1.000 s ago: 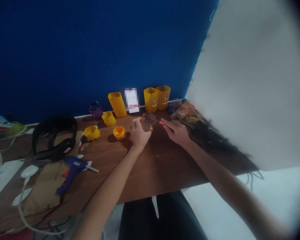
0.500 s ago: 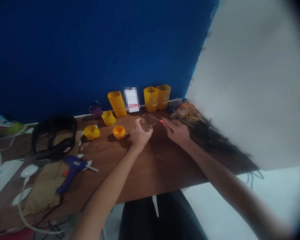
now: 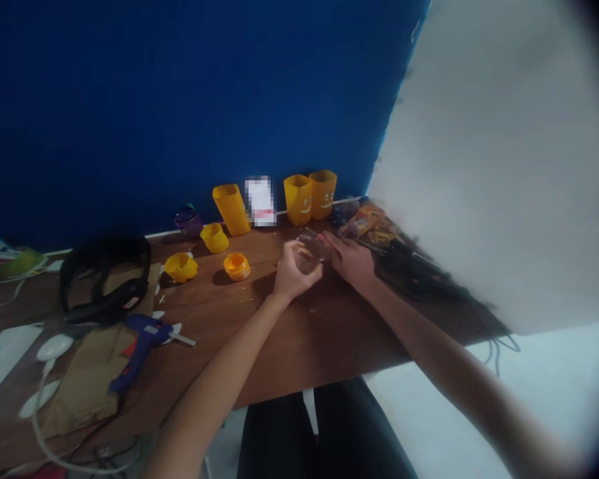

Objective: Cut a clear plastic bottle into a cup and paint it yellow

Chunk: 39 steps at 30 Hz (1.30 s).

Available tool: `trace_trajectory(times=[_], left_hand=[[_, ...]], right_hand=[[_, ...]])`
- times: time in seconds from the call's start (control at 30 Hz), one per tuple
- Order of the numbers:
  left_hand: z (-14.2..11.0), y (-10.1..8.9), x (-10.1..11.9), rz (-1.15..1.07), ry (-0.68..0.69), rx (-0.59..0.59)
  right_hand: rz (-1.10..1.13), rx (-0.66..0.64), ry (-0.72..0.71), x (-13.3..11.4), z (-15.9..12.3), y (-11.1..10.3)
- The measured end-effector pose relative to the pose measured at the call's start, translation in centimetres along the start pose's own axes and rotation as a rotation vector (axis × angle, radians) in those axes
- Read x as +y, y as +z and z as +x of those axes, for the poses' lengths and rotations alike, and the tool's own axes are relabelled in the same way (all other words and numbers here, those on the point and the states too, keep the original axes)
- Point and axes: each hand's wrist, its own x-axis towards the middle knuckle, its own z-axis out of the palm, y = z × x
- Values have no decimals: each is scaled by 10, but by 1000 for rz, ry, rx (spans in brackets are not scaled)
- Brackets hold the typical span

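Note:
My left hand is closed around a clear, round plastic container, held just over the table with its opening up. My right hand grips a thin tool with a red handle; its narrow end points left, over the container's rim. The tool's exact kind is too small and blurred to tell. Left of my hands stands a small open jar of orange-yellow paint. Two yellow cut cup-like pieces, one nearer and one farther, sit beyond it.
Yellow holders with smiling faces stand against the blue wall, near a plain tall one and a purple cup. On the left lie a blue glue gun, cardboard and a black headset. Bags and black gear line the right.
My left hand has moved right with the clear container, closer to my right hand. The tool's narrow end now reaches over the container's rim. The view has shifted slightly.

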Motion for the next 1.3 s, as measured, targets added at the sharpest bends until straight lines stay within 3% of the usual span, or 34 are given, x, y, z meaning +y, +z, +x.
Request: trace_trajectory(times=[0.1, 0.27, 0.4, 0.6, 0.77, 0.97, 1.3], left_hand=[[5, -2, -7, -54, -61, 96], [9, -8, -9, 111, 63, 150], [9, -7, -7, 133, 80, 162], [9, -11, -14, 328, -19, 237], [10, -18, -18, 485, 26, 280], [11, -15, -13, 417, -6, 282], [18, -25, -10, 224, -29, 153]], right_hand=[[142, 99, -9, 3, -1, -3], [330, 130, -109, 7, -1, -10], [367, 122, -137, 5, -1, -13], [294, 93, -210, 4, -2, -13], [196, 73, -263, 1, -4, -10], [95, 110, -183, -2, -6, -7], [-68, 148, -139, -2, -2, -1]])
